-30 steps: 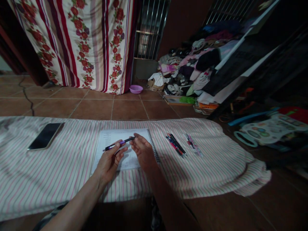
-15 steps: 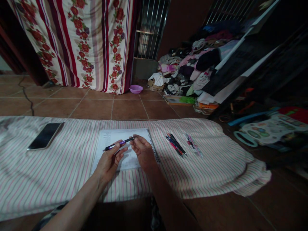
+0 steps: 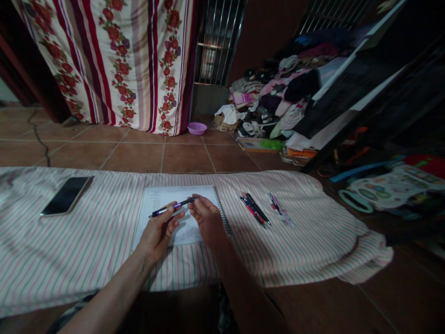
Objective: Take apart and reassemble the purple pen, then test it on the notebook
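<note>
A dark pen with a purple barrel [image 3: 178, 205] is held slantwise between my two hands. My left hand [image 3: 158, 232] pinches its barrel between thumb and fingers, with the lower left end sticking out. At the upper right end, the fingertips of my right hand [image 3: 207, 219] close around the tip. Beneath both hands lies an open spiral notebook [image 3: 187, 232] with writing on its page, the coil along its right side. To the right of the notebook rest several pens [image 3: 255, 209] in a bunch, and beside them a second small group of pens [image 3: 279, 210].
A smartphone [image 3: 66, 196] lies at the left on the striped cloth [image 3: 299, 250] that covers the low surface. Beyond it are floor tiles, a purple basin [image 3: 197, 128], a floral curtain [image 3: 139, 65] and a heap of clothes [image 3: 274, 95]. A toy panel [image 3: 385, 188] stands at right.
Both hands keep nearly the same hold on the pen. Only a very slight shift of the whole view shows.
</note>
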`<state>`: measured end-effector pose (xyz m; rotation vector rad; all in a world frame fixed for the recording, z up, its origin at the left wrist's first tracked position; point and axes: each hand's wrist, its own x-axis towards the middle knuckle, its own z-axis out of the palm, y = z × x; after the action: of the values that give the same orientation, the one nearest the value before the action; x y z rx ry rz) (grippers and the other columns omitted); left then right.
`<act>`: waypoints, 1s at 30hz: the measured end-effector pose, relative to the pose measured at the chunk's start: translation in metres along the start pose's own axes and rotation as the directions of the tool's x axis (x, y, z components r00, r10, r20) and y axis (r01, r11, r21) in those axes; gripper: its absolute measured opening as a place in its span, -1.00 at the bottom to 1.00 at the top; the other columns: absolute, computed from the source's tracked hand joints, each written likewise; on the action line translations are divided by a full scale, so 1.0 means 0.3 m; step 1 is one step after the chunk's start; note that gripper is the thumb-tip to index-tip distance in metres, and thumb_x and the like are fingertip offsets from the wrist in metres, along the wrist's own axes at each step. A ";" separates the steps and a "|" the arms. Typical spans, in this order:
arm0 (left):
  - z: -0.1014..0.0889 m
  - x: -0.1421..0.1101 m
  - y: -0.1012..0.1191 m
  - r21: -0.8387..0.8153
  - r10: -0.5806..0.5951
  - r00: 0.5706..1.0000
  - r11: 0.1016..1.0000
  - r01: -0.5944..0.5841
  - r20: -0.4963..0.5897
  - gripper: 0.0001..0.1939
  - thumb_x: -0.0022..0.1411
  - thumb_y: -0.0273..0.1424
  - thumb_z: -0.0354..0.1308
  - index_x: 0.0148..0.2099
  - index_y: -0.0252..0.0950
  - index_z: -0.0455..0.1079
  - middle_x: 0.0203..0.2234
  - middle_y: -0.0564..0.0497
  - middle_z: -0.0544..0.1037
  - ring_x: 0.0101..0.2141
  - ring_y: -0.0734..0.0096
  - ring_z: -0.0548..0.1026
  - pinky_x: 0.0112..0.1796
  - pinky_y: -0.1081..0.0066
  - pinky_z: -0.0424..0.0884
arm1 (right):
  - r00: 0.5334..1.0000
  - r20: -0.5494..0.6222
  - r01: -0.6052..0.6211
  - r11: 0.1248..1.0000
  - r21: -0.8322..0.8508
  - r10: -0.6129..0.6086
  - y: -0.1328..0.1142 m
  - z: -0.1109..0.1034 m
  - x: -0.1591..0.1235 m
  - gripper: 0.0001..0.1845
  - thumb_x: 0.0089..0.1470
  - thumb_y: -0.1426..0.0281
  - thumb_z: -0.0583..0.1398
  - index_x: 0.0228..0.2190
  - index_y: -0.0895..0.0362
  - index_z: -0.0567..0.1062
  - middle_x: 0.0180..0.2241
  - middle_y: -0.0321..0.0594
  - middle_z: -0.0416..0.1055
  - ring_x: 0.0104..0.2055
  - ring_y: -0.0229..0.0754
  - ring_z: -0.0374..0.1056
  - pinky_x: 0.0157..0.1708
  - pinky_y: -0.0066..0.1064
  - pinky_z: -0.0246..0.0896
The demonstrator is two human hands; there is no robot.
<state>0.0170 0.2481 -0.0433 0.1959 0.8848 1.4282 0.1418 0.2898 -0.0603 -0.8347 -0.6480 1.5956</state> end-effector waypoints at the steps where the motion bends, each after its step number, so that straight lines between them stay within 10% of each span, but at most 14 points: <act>1: -0.002 0.001 -0.001 0.003 0.003 1.000 1.000 -0.003 0.002 -0.85 0.16 -0.64 0.08 -0.24 -0.42 0.44 -0.44 -0.05 0.58 -0.46 0.40 0.58 -0.55 0.61 0.50 | 1.000 0.000 -0.001 1.000 0.002 0.001 0.001 -0.001 0.001 -0.73 -0.19 0.35 0.33 -0.36 0.18 0.53 -0.35 -0.20 0.54 -0.44 -0.36 0.44 -0.47 -0.62 0.35; 30: -0.006 -0.002 0.013 0.021 0.002 1.000 1.000 -0.002 -0.026 -0.84 0.17 -0.65 0.06 -0.25 -0.43 0.44 -0.43 -0.06 0.59 -0.46 0.41 0.58 -0.59 0.64 0.48 | 0.993 -0.112 -0.019 0.994 0.103 0.030 -0.027 0.014 -0.006 -0.83 -0.31 0.49 0.27 -0.51 0.19 0.45 -0.50 -0.20 0.51 -0.48 -0.34 0.38 -0.54 -0.60 0.26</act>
<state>0.0130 0.2476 -0.0420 0.1942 0.9210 1.4270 0.1433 0.2897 -0.0511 -0.8532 -0.4735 1.5777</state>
